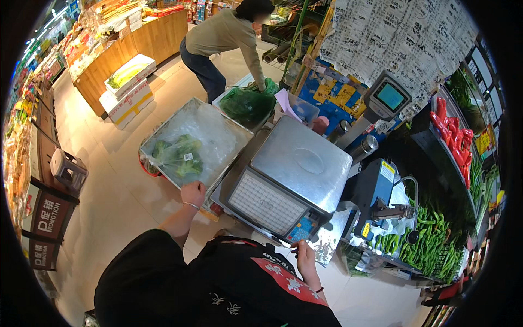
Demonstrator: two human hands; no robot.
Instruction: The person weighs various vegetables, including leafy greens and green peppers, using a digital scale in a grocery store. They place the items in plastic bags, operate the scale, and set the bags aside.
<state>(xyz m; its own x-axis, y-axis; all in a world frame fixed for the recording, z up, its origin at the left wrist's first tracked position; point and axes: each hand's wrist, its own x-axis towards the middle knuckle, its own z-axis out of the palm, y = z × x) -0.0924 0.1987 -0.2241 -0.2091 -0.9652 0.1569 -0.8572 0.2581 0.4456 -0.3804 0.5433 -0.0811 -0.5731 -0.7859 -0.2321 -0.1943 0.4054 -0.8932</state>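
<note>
My left hand (193,193), with a pale bracelet at the wrist, is at the near edge of a shallow white foam box (220,131). Just beyond its fingers, a clear plastic bag of green vegetables (179,157) with a small label lies in the box; whether the fingers touch the bag is unclear. My right hand (303,255) is by the front of an electronic scale (302,159), its fingers bent just below the blue keypad (302,229). Whether it holds something small cannot be told. The metal pan of the scale is bare, and its display (390,97) is lit on a post.
Beyond the box, a person (220,36) bends over a dark green bag (247,104). A bag-sealing device (378,200) stands right of the scale, near green peppers (429,241) and red peppers (453,139). At left are a plastic stool (68,169) and stacked foam boxes (128,96).
</note>
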